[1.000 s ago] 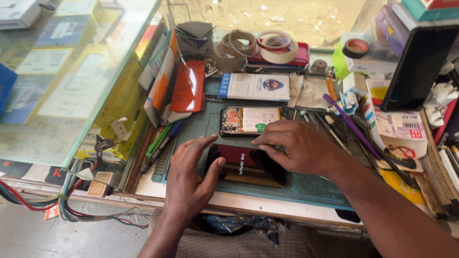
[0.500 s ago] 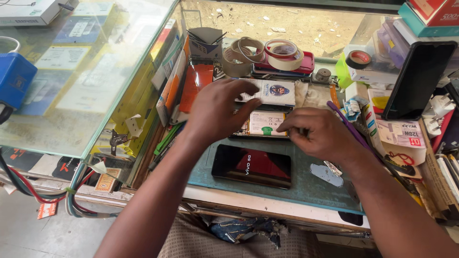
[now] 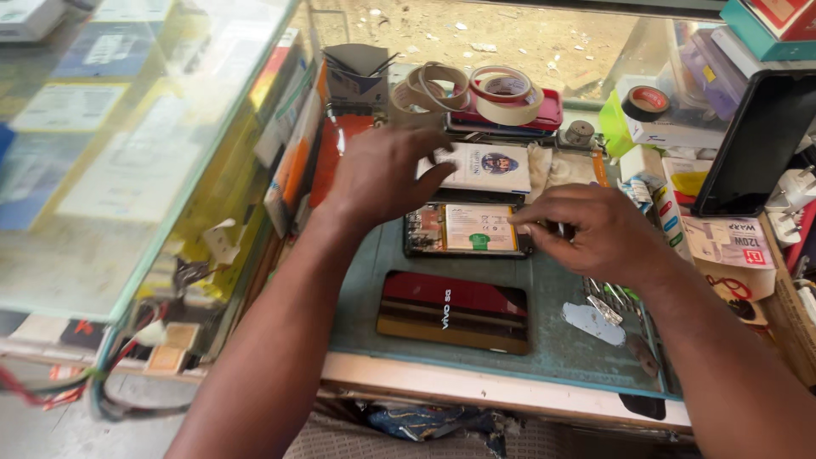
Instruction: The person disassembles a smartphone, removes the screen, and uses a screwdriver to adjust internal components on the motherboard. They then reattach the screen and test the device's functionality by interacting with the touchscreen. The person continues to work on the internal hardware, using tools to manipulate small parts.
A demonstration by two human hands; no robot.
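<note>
On the green mat (image 3: 561,340), right hand (image 3: 591,231) touches the opened phone (image 3: 466,229).

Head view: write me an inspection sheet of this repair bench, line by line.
Surface: teal mat, scuffed, on a bench edged in pale wood.
Job's things: opened phone with its insides showing; red back cover lying apart, nearer the person.
Clutter: tape rolls at the back, white booklet, tweezers, dark phone propped upright at right.
Grippers: left hand open, hovering over the booklet's edge; right hand pinched at the opened phone's right end, anything in it hidden.
Cables: loose wires hanging at bench's left corner.
Surroundings: glass counter to the left, sandy ground beyond.
</note>
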